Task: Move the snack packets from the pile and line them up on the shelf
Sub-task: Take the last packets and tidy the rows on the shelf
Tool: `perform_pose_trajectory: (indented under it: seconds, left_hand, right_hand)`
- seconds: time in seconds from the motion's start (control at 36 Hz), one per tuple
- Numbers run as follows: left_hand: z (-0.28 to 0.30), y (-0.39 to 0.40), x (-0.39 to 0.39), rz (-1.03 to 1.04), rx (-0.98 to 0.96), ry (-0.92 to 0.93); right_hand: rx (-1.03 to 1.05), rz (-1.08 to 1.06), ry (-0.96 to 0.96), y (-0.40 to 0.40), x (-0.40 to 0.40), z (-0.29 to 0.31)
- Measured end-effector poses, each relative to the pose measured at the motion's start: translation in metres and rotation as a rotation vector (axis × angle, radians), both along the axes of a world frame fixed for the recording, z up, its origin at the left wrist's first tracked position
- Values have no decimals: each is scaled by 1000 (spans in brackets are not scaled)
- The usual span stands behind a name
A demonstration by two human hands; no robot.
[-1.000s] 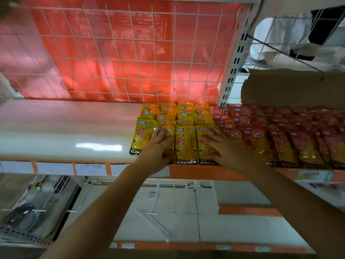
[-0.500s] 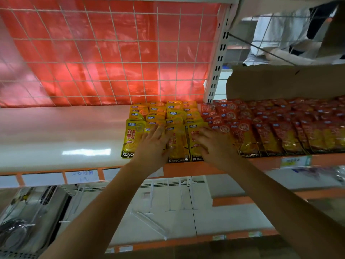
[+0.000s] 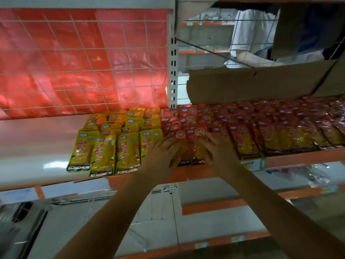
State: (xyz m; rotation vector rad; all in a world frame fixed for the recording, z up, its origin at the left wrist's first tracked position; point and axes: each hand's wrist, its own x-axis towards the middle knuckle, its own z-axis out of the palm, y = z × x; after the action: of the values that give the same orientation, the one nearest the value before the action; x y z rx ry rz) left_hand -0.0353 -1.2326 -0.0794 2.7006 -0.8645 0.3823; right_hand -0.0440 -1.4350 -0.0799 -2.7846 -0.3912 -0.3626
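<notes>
Hands flat, fingers spread: left hand (image 3: 164, 156) and right hand (image 3: 217, 152) press red snack packets (image 3: 188, 135); yellow packets (image 3: 104, 152) at nine o'clock on shelf (image 3: 37, 146).

At the frame's centre, the left hand (image 3: 164, 156) and right hand (image 3: 218, 152) are laid flat, fingers spread, on red snack packets (image 3: 188, 131). Yellow snack packets (image 3: 104, 152) are lined up just left of them on the white shelf (image 3: 33, 150).

Yellow snack packets (image 3: 104, 152) lie flat in overlapping rows on the white shelf (image 3: 37, 146), red snack packets (image 3: 261, 128) just beside them.
</notes>
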Motion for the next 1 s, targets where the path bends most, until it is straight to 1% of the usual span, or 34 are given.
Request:
perform_pose_trajectory:
  seconds: [0.06, 0.11, 0.19, 0.25, 0.31, 0.39, 0.44, 0.56, 0.61, 0.72, 0.86, 0.92, 1.0]
  left_hand:
    - [-6, -20, 2, 24, 43, -30]
    - [-15, -38, 2, 50, 50, -6]
    - [-27, -60, 0, 100, 116, -2]
    - [-28, -69, -1, 136, 138, -7]
    - [-27, -73, -3, 151, 120, -16]
    - [-25, -75, -5, 172, 95, 5]
    - [-22, -76, -2, 182, 91, 36]
    - [-11, -85, 7, 175, 67, 72]
    - [-6, -93, 11, 161, 64, 57]
    - [-10, -102, 19, 166, 82, 45]
    - [-18, -99, 22, 169, 53, 74]
    - [-18, -97, 24, 157, 44, 73]
    - [-13, -97, 26, 135, 19, 82]
  right_hand:
    - [-59, 42, 14, -14, 4, -8]
    - [-122, 110, 20, -27, 10, -18]
    - [-146, 188, 7, -43, 17, -32]
    - [-139, 216, -13, -50, 19, -35]
    - [-109, 247, -7, -52, 19, -32]
    - [22, 296, 36, -53, 16, -19]
    - [122, 285, 11, -55, 22, -6]
    - [150, 235, -23, -50, 68, 17]
    - [109, 215, 33, -41, 94, 20]
    - [-53, 184, 172, -22, 132, 18]
    - [-35, 96, 394, -10, 151, 14]
    - [-12, 83, 383, -9, 148, 15]
    - [115, 118, 296, -16, 130, 20]
